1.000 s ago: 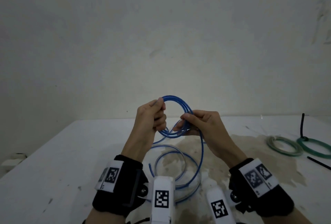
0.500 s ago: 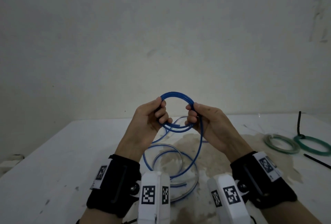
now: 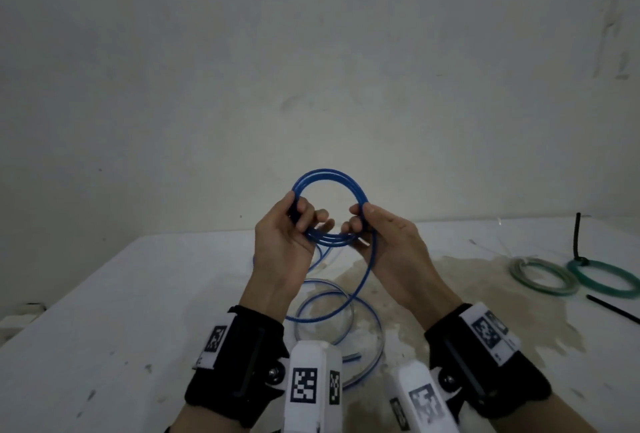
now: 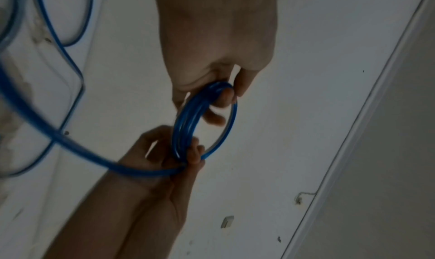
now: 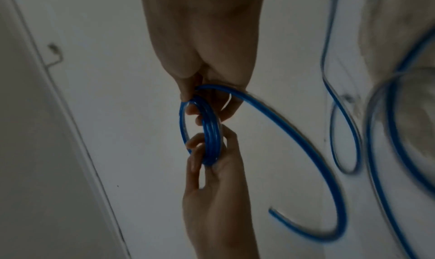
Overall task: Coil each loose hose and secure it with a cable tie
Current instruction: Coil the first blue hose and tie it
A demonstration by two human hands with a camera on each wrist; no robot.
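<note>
Here: white table (image 3: 104,311), brown stain, bare pale wall (image 3: 311,51) behind. Blue hose (image 3: 329,178) coil up between both hands, left hand (image 3: 284,242) fingers curled round its left side, right hand (image 3: 388,245) pinching right side; loose loops on table below. Two green coils (image 3: 571,276) far right of fingers.

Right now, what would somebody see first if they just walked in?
First, the blue hose, a bright ring held up between the left hand and right hand, its loose end trailing on the white table. Then two green hose coils lying far right.
</note>
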